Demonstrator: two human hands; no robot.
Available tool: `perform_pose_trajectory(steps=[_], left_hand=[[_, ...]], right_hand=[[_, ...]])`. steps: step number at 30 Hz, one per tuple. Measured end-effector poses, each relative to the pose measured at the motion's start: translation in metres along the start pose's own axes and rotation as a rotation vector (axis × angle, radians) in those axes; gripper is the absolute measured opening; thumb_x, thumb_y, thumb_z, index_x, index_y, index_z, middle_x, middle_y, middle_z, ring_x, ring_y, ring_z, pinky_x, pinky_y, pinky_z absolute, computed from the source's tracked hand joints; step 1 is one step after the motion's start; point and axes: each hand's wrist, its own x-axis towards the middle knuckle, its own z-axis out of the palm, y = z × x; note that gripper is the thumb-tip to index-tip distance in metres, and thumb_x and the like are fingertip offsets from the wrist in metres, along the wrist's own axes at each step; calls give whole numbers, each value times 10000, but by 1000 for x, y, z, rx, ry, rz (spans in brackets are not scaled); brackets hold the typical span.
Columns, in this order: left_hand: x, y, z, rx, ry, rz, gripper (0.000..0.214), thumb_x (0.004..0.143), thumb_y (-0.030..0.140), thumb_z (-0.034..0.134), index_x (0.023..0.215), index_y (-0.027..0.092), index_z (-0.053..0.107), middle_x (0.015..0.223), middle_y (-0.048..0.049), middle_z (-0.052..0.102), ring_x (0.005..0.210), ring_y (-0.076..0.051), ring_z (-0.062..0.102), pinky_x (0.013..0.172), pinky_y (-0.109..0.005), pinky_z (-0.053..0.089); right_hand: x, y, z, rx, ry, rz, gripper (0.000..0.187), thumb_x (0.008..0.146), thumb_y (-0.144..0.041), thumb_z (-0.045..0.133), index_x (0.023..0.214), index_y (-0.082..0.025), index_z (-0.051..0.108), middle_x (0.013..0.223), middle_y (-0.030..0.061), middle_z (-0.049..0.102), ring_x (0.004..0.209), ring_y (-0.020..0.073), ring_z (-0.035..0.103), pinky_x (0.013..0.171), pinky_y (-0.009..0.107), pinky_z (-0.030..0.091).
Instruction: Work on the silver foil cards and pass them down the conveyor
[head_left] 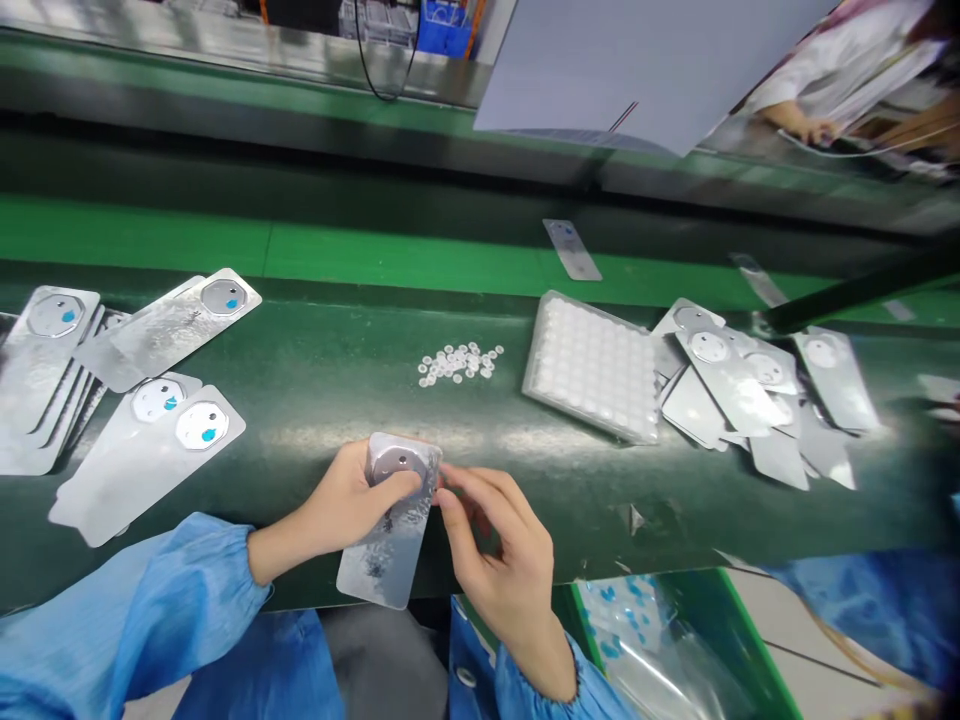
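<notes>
My left hand (352, 500) grips a silvery foil strip (390, 540) with a round grey disc near its top, thumb pressed on the disc. My right hand (491, 545) hovers just to the right of the strip, its fingertips pinched at the strip's upper right edge; anything between them is too small to see. A small heap of tiny clear rings (459, 363) lies on the dark green belt (337, 390) beyond my hands. A white compartment tray (592, 368) sits to the right of the heap.
Foil strips with blue-marked discs (150, 450) lie fanned at the left, and more strips (739, 385) are piled at the right. A clear bag with blue bits (645, 630) sits below the belt edge. Another person's hand (802, 122) is at the far right.
</notes>
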Motion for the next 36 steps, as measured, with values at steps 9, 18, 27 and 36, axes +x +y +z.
perform_pose_trajectory(steps=[9,18,27,36], left_hand=[[-3,-6,-3,69,-65,55,312,871,270,683,1155,142,692,1046,-75,753,967,-223,683,853,-313,547],[-4,-9,-3,87,-94,102,251,840,200,666,1085,156,700,1009,-66,747,966,-230,690,853,-321,558],[2,-3,-8,-73,-110,-92,208,814,322,746,925,146,747,911,-72,759,919,-231,703,806,-292,530],[-2,-7,-6,128,-115,-17,192,873,324,694,918,137,688,821,-38,683,752,-169,606,668,-257,465]], right_hand=[[-2,16,4,-276,-86,-202,341,995,-67,576,1261,-232,711,1029,82,712,777,139,705,670,244,595],[7,11,3,-280,-86,-224,168,985,-94,614,1060,-201,720,940,55,754,765,149,738,688,249,619],[-4,22,8,-138,84,-282,234,923,-35,667,1062,-221,694,898,54,734,763,175,718,647,291,607],[-7,21,7,-110,41,-179,308,951,-48,644,1196,-221,714,1015,79,713,856,179,716,745,296,615]])
